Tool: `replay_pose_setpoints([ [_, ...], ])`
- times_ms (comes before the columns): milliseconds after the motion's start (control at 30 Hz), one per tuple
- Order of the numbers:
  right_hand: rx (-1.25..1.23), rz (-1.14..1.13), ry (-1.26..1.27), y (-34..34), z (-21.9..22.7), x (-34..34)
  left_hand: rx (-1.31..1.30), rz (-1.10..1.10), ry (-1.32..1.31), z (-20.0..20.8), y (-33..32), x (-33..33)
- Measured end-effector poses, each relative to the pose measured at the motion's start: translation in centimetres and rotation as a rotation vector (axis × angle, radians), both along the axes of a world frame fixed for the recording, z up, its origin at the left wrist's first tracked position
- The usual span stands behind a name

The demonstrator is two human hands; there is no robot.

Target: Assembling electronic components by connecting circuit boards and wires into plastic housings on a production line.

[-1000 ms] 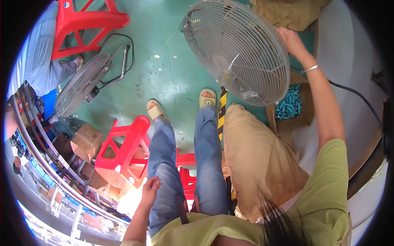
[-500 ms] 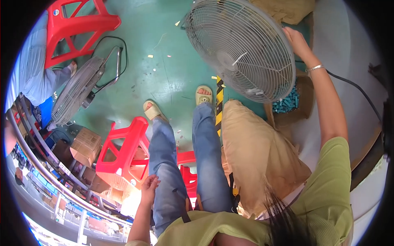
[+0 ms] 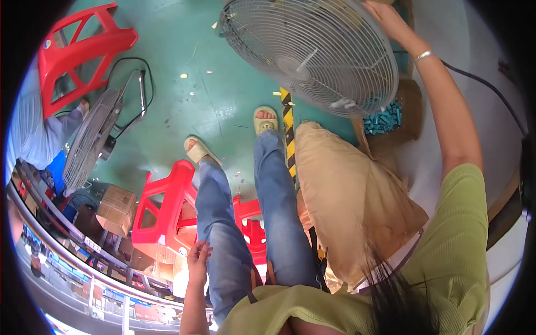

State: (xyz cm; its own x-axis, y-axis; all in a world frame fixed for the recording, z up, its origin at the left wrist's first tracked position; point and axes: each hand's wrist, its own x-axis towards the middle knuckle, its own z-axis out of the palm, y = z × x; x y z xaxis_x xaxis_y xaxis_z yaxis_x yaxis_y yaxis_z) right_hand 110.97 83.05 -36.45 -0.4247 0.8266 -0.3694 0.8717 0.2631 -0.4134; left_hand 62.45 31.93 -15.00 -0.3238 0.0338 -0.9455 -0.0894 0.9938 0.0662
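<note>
Head view | fan facing it, long axis sloping down rightward | right hand gripping fan

Large wire-cage fan: grey. Near side of the fan: floor tape, black-and-yellow diagonal stripes; sack, tan; slide sandals, cream; jeans, faded blue. Left of the fan: floor, green; plastic stool, red.

- I can read no words or numbers.
- A round label, too small to read, near a corner of a red stool.
- Blurred print on a cardboard box.
- Black-and-yellow warning stripes along the green floor.
</note>
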Motion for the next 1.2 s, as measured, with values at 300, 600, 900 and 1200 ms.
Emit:
replay_pose_setpoints([
  [300, -0.294, -0.456, 0.237, 0.2, 3.6, -0.6, 0.055, 0.092, -0.039, 0.9, -2.8, 1.1],
  [600, -0.243, -0.15, 0.545, -13.0, 20.4, -23.4, 0.225, 0.226, 0.111, 4.4, -13.1, -0.8],
  [900, -0.985, -0.316, 0.194, -34.4, 25.2, -24.4, 0.349, 0.331, 0.262, 4.9, -23.8, -4.4],
  [1200, -0.479, 0.824, -0.196, -40.6, 24.0, -41.7, 0.071, 0.578, 0.777, 0.5, -42.9, -16.8],
])
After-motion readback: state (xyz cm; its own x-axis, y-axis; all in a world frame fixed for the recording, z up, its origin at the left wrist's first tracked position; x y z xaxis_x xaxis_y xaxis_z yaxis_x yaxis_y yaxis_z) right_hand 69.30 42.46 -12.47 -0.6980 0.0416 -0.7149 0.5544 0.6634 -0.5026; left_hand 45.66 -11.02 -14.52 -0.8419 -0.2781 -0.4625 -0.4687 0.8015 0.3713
